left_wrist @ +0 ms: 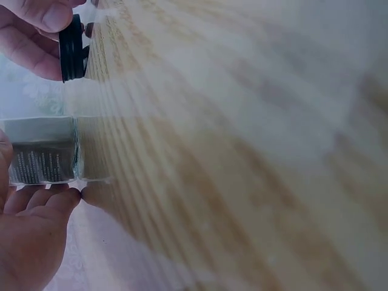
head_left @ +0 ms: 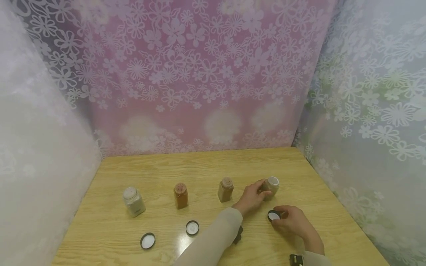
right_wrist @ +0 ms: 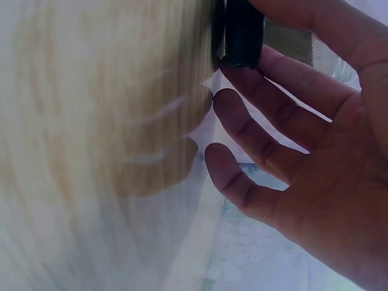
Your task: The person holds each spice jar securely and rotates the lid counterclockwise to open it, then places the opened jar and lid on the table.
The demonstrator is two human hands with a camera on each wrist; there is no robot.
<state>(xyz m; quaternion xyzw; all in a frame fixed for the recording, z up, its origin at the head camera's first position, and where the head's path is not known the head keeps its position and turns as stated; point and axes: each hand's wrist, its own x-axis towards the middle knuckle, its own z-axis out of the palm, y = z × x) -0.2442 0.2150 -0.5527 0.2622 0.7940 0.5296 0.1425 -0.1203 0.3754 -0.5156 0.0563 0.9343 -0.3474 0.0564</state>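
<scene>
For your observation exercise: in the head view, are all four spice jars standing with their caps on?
No: two black caps lie loose on the table, and the right hand pinches a third cap.

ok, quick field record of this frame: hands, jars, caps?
left hand: grips rightmost jar, upright on table
right hand: pinches black cap near that jar
other jars: white, orange, tan, in a row, uncapped
loose caps: two, at and, liner up
</scene>
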